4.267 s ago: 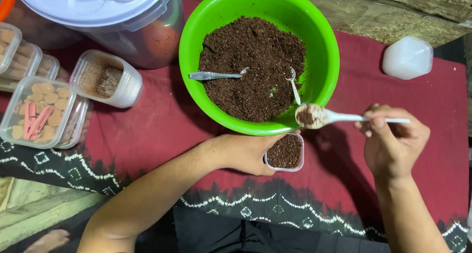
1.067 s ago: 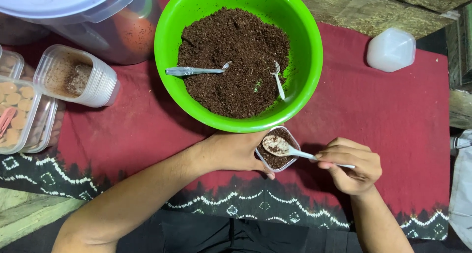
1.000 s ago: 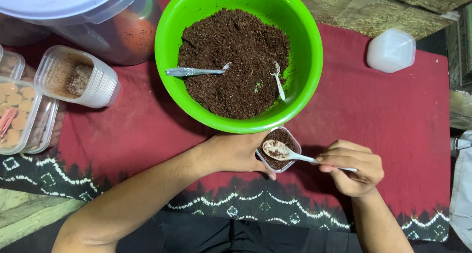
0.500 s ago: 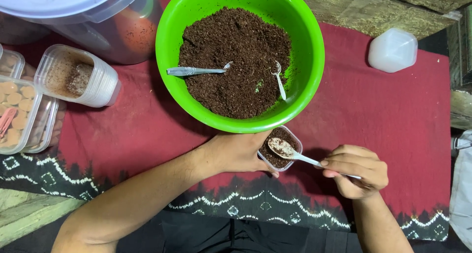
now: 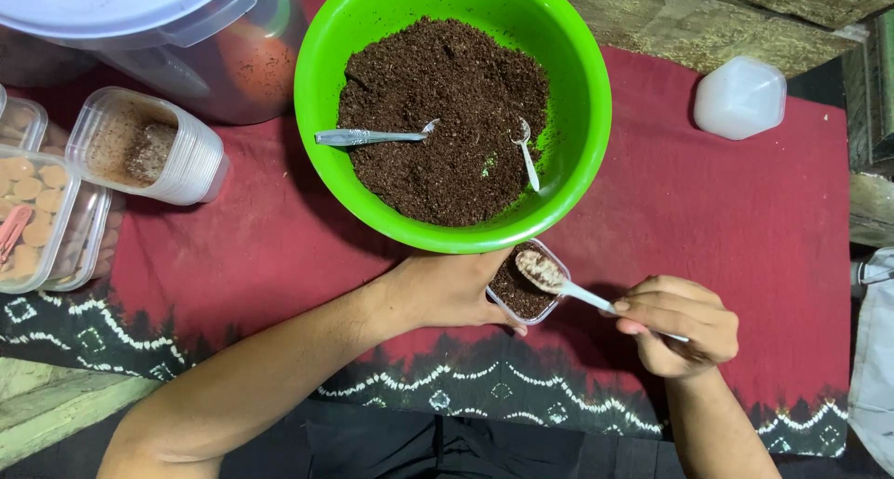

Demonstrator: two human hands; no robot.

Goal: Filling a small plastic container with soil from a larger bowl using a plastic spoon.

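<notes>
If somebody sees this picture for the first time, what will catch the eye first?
The bright green bowl at top centre, full of dark brown crumbs with two spoons lying in it. Just below its rim, the left hand steadies a small clear cup of the same crumbs, while the right hand holds a white spoon over it.

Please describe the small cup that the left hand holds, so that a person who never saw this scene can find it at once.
Find the green bowl of dark crumbs on the red cloth. Just below its near rim, the left hand holds a small clear cup, with the spoon from the right hand over it. Unlike the stacked cups at left, it is filled with dark crumbs.
</notes>
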